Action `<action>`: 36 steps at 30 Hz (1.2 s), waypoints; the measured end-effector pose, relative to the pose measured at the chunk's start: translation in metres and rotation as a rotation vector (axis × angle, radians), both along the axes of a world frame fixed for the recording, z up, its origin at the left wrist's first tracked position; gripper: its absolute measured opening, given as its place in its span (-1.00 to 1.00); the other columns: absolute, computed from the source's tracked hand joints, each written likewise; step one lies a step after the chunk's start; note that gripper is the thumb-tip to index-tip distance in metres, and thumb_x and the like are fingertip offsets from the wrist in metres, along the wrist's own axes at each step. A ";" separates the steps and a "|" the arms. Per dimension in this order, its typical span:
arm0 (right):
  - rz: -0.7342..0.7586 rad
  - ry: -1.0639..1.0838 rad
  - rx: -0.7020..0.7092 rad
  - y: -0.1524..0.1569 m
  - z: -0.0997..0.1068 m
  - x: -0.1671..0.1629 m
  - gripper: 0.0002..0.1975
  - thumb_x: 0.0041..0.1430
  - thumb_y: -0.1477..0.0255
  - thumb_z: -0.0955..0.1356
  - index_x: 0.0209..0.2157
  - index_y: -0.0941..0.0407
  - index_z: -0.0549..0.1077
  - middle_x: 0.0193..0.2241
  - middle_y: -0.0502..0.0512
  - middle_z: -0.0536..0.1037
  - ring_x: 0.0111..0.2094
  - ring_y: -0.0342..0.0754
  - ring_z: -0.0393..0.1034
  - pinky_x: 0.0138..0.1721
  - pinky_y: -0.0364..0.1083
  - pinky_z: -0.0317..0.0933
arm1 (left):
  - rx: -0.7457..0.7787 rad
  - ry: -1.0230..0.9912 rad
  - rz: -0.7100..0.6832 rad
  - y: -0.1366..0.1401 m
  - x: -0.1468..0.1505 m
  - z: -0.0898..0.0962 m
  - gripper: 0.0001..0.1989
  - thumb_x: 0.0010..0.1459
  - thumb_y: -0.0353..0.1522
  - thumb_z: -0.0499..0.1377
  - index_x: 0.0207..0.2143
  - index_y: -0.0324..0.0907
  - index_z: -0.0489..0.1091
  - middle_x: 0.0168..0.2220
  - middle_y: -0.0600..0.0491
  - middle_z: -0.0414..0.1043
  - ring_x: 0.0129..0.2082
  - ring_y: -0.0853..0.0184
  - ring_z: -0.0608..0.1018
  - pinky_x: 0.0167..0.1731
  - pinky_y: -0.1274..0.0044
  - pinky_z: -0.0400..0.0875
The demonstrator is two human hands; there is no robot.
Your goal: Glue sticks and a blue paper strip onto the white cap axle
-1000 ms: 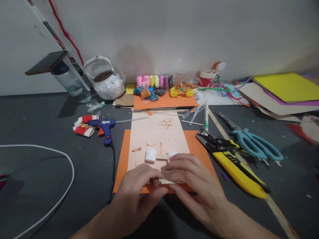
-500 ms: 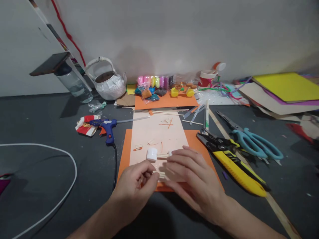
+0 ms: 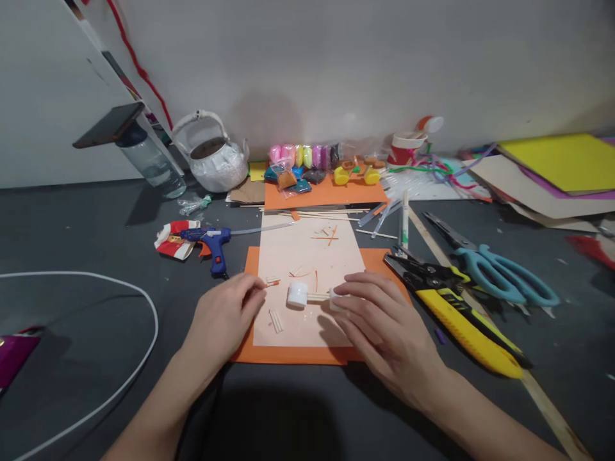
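A dumbbell-shaped piece lies on the pale paper (image 3: 310, 253): two white caps (image 3: 298, 295) joined by thin wooden sticks (image 3: 318, 297). My right hand (image 3: 384, 320) closes over its right-hand cap, and the fingers partly hide that end. At the paper's left edge, my left hand (image 3: 228, 314) has its fingers bunched together, their tips at the end of an orange-marked short stick (image 3: 273, 283). More short pale sticks lie just beyond that stick. A small bundle of short sticks (image 3: 276, 321) rests between the left hand and the dumbbell-shaped piece.
A blue glue gun (image 3: 215, 243) lies left of the paper, its cord running toward me. Yellow-handled pliers (image 3: 464, 326), a yellow cutter and blue scissors (image 3: 504, 275) lie to the right. Behind are bagged clay (image 3: 307, 157), a silver kettle (image 3: 218, 163) and a bottle (image 3: 156, 166).
My left hand has let go of the short stick bundle on the paper and moved left to the orange-marked stick. My right hand stays at the capped piece. The view has shifted slightly.
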State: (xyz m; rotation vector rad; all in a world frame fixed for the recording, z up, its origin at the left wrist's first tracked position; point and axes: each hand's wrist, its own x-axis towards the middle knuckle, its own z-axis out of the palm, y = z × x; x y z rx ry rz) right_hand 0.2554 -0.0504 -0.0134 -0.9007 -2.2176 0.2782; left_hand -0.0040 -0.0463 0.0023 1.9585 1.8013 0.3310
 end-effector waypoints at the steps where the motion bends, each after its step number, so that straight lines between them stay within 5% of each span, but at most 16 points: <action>1: 0.003 -0.001 0.000 0.000 0.000 0.000 -0.78 0.22 0.59 0.34 -0.09 0.14 0.45 -0.15 0.18 0.52 0.02 0.07 0.33 0.07 0.16 0.27 | 0.039 0.012 0.015 0.002 -0.001 -0.004 -0.81 0.29 -0.28 0.04 -0.24 -0.11 0.43 -0.30 0.09 0.47 -0.30 0.28 0.49 -0.34 0.50 0.20; 9: 0.005 0.008 0.019 -0.001 0.001 0.001 -0.79 0.22 0.61 0.33 -0.11 0.15 0.44 -0.15 0.19 0.52 0.01 0.07 0.33 0.07 0.15 0.28 | 0.095 0.006 0.012 0.011 0.002 -0.024 -0.83 0.26 -0.34 0.07 -0.33 -0.14 0.44 -0.37 0.12 0.37 -0.40 0.37 0.41 -0.39 0.52 0.17; 14: 0.008 0.009 0.008 -0.002 0.001 0.001 -0.79 0.23 0.59 0.32 -0.11 0.12 0.45 -0.15 0.18 0.52 0.02 0.09 0.33 0.05 0.18 0.29 | 0.106 -0.047 0.034 0.007 -0.003 -0.012 -0.81 0.24 -0.31 0.10 -0.39 -0.15 0.45 -0.44 0.13 0.34 -0.44 0.38 0.39 -0.41 0.53 0.19; 19: 0.023 0.078 0.016 -0.006 0.012 -0.007 -0.80 0.22 0.57 0.34 -0.11 0.16 0.46 -0.17 0.18 0.55 0.00 0.07 0.35 0.05 0.14 0.30 | -0.024 -0.511 0.095 -0.013 0.012 0.008 -0.81 0.17 -0.23 0.19 -0.36 -0.16 0.49 -0.48 0.12 0.37 -0.50 0.42 0.38 -0.49 0.58 0.25; 26: 0.092 0.347 -0.315 -0.017 0.025 -0.025 -0.96 0.25 0.48 0.39 -0.25 0.10 0.51 -0.24 0.12 0.57 -0.09 -0.01 0.40 -0.05 0.04 0.36 | -0.048 -0.697 0.029 -0.039 0.046 0.009 -0.92 0.06 -0.35 0.28 -0.48 -0.12 0.54 -0.54 0.15 0.41 -0.59 0.50 0.33 -0.60 0.66 0.22; 31: 0.099 0.501 -0.472 -0.018 0.025 -0.027 -0.94 0.23 0.54 0.39 -0.31 0.12 0.52 -0.31 0.10 0.56 -0.16 -0.05 0.42 -0.09 0.00 0.35 | -0.194 -0.859 0.071 -0.038 0.043 0.011 -0.89 0.14 -0.34 0.24 -0.45 -0.08 0.54 -0.47 0.15 0.48 -0.48 0.47 0.45 -0.51 0.68 0.32; 36: 0.077 0.612 -0.655 -0.020 0.025 -0.027 -0.92 0.23 0.53 0.39 -0.36 0.10 0.51 -0.34 0.07 0.56 -0.19 -0.06 0.44 -0.10 0.00 0.35 | -0.174 -0.895 0.012 -0.040 0.040 0.011 -0.91 0.19 -0.32 0.24 -0.35 -0.07 0.54 -0.41 0.12 0.46 -0.45 0.45 0.46 -0.49 0.65 0.32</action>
